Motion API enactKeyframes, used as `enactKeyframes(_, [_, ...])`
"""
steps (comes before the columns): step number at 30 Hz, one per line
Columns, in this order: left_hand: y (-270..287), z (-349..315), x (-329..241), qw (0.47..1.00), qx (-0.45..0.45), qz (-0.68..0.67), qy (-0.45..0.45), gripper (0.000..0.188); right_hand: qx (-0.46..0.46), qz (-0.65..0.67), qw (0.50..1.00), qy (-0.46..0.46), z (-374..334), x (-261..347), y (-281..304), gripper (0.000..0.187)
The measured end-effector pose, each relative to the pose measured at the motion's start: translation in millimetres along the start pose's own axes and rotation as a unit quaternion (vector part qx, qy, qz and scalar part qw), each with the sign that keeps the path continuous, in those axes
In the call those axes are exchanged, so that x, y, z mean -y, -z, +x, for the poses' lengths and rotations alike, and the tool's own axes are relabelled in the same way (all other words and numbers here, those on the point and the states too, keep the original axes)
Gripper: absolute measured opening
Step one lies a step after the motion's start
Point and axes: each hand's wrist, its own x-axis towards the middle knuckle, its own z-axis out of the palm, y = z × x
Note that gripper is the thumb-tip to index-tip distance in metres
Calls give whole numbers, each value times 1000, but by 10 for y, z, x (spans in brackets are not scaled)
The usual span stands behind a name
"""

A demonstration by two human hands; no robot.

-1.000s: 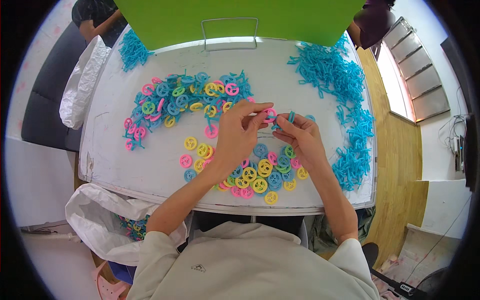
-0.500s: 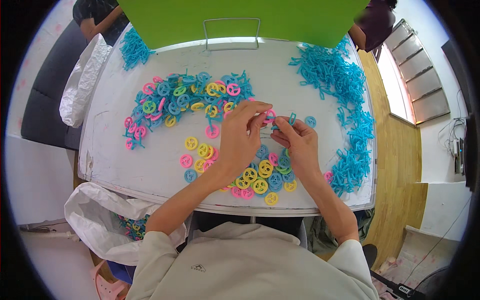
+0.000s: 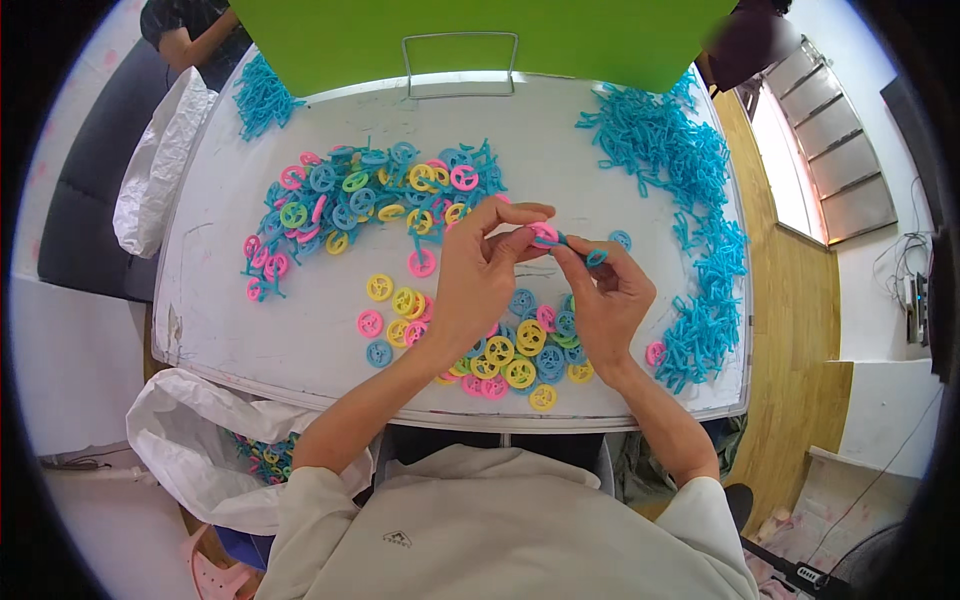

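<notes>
A pink spoked plastic wheel (image 3: 543, 233) is pinched between the thumb and fingers of my left hand (image 3: 478, 265), over the middle of the table. My right hand (image 3: 612, 305) grips a small blue-teal plastic link piece (image 3: 597, 257) with a looped end. The link's other end meets the wheel between my fingertips; how far it goes in is hidden. Below my hands lies a heap of loose pink, yellow, blue and green wheels (image 3: 530, 337). Farther left spreads a pile of wheels with blue pieces attached (image 3: 345, 205).
Loose blue link pieces (image 3: 715, 270) run along the table's right side, with a smaller heap (image 3: 265, 97) far left. A green panel (image 3: 600, 45) with a wire handle stands at the far edge. A white sack (image 3: 180, 420) of parts sits front left. Other people are beyond the table.
The link in my right hand has tilted from upright toward lying flat and come against the pink wheel. My right hand has turned and shifted slightly right and nearer.
</notes>
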Motion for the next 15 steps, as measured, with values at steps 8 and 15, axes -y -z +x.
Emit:
enactKeyframes(8, [37, 29, -64, 998, 31, 46, 10, 7, 91, 76, 991, -56, 232, -10, 142, 22])
enactKeyframes(15, [28, 17, 55, 998, 15, 55, -28, 9, 106, 252, 946, -171, 212, -119, 106, 29])
